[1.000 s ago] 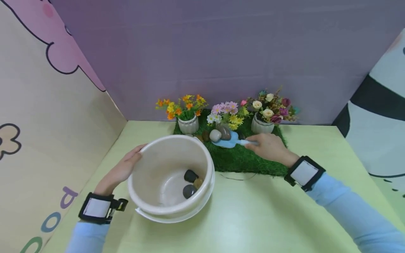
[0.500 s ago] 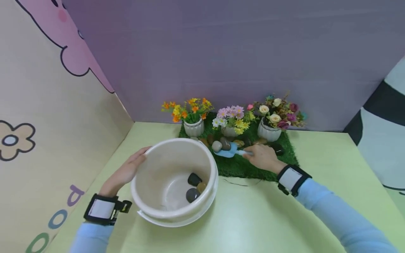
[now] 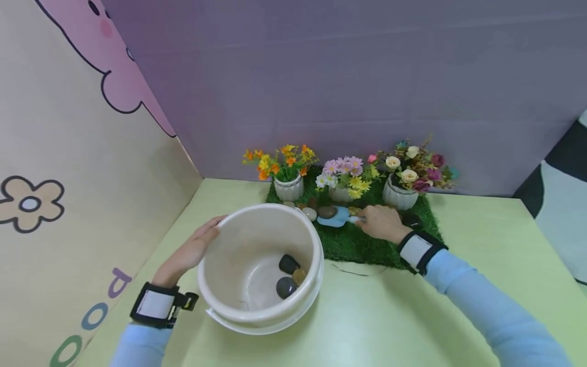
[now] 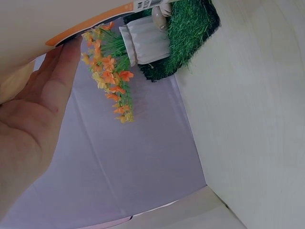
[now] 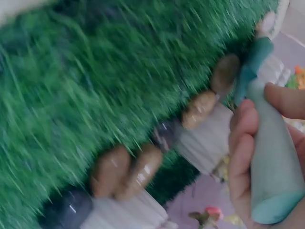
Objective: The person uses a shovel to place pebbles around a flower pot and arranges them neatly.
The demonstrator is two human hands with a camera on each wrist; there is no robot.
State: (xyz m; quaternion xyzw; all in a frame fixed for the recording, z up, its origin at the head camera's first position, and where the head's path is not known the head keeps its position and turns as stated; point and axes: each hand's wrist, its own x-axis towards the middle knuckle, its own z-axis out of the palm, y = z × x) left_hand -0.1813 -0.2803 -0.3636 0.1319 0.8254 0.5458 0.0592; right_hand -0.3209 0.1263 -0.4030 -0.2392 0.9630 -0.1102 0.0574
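Observation:
My left hand (image 3: 190, 250) lies along the outer left wall of a white bucket (image 3: 234, 239), its straight fingers pressed against the wall up to the rim. The bucket tilts, and several stones, among them a dark round one (image 3: 286, 288), rest inside it at the right. My right hand (image 3: 380, 223) grips the handle of a small blue trowel (image 3: 335, 217); in the right wrist view the fingers curl round its handle (image 5: 276, 162). A brown stone (image 3: 327, 212) overlaps the trowel's blade, and a white stone (image 3: 309, 214) sits just left of it.
Flower pots, with orange flowers (image 3: 290, 189), pink and yellow flowers (image 3: 341, 194) and roses (image 3: 400, 193), stand along the back of a green grass mat (image 3: 357, 250). More stones, one black (image 3: 411, 220), lie before them. The purple wall (image 3: 344, 76) rises right behind.
The head view has turned, shifting the scene right and down. The white stone, earlier overlapping the trowel's blade, now lies left of it. My right hand has moved left relative to the pots.

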